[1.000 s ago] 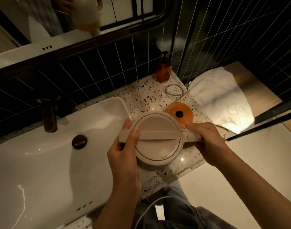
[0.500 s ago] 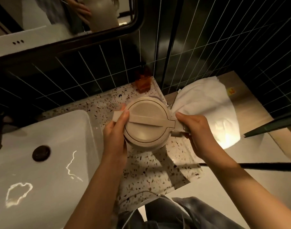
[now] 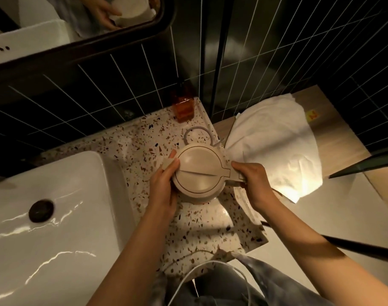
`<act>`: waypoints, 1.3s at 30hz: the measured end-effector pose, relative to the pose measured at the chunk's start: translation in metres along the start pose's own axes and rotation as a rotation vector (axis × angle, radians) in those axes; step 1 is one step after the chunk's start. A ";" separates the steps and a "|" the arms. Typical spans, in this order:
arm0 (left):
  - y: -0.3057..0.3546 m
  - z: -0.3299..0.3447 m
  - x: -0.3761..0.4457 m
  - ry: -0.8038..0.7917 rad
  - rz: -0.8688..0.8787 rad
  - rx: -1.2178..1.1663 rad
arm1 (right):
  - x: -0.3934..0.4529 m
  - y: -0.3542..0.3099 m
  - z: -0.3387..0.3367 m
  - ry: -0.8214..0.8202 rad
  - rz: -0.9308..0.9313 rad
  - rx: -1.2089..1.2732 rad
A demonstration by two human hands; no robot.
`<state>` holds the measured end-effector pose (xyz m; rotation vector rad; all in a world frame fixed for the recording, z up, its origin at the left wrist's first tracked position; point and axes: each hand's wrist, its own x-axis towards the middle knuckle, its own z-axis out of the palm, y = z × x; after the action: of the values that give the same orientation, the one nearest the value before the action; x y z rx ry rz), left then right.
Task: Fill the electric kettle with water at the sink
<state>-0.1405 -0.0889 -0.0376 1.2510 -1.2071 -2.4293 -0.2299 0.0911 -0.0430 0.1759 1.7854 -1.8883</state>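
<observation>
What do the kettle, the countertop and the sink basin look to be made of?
Kettle: probably matte beige plastic, going by its soft, dull sheen and moulded lid seam. Countertop: terrazzo-like stone, pale with dark and reddish chips. Sink basin: glossy white, likely ceramic, showing sharp light reflections.

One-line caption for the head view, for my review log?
Both hands, left and right, hold the lidded kettle over the counter, beside the sink.
</observation>
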 end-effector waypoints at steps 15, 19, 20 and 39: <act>-0.020 -0.011 0.008 0.027 -0.049 -0.062 | 0.013 0.019 -0.004 -0.052 0.001 -0.007; -0.023 -0.010 0.009 0.013 -0.013 0.032 | 0.014 0.022 -0.007 -0.044 0.003 -0.074; -0.024 -0.011 0.009 0.005 -0.007 0.058 | 0.014 0.022 -0.008 -0.043 0.002 -0.096; -0.007 -0.016 -0.017 0.001 0.036 0.355 | -0.016 0.006 0.000 0.107 -0.247 -0.589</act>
<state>-0.1161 -0.0859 -0.0373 1.2975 -1.7006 -2.2543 -0.2138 0.0952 -0.0410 -0.1680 2.4429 -1.4370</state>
